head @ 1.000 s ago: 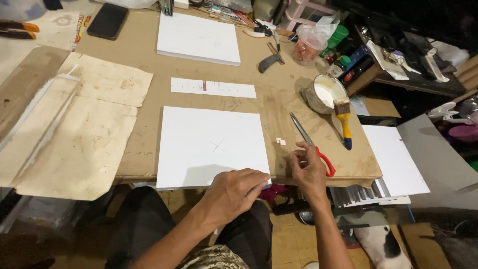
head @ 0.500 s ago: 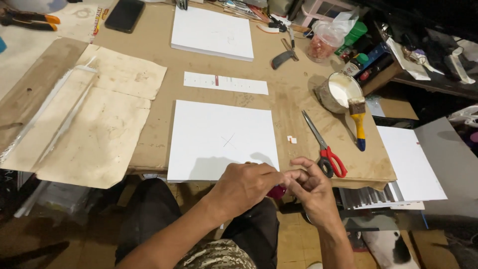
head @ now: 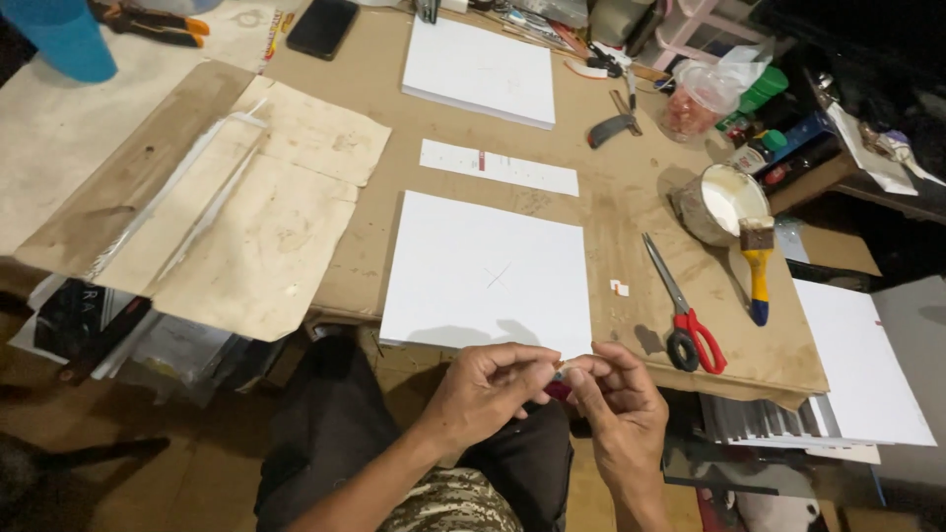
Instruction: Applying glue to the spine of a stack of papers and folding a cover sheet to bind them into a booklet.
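Note:
My left hand (head: pixel 490 387) and my right hand (head: pixel 611 394) meet just below the table's front edge, fingertips pinched together on a tiny piece (head: pixel 560 368) too small to make out. Right above them lies a white square board (head: pixel 488 271) with a faint pencil cross at its middle. Red-handled scissors (head: pixel 683 315) rest on the table to the right of the board. A tiny white and red scrap (head: pixel 619 288) lies between the board and the scissors.
A pot of white glue (head: pixel 724 202) with a yellow-handled brush (head: pixel 757 266) sits at the right. A white strip (head: pixel 498 166), a second white board (head: pixel 480 71), a phone (head: pixel 320 27), brown paper sheets (head: pixel 256 217) and a blue cup (head: pixel 54 34) lie further out.
My right hand has left the scissors on the table and come to my left hand at the table's edge. The view has shifted slightly downward and left.

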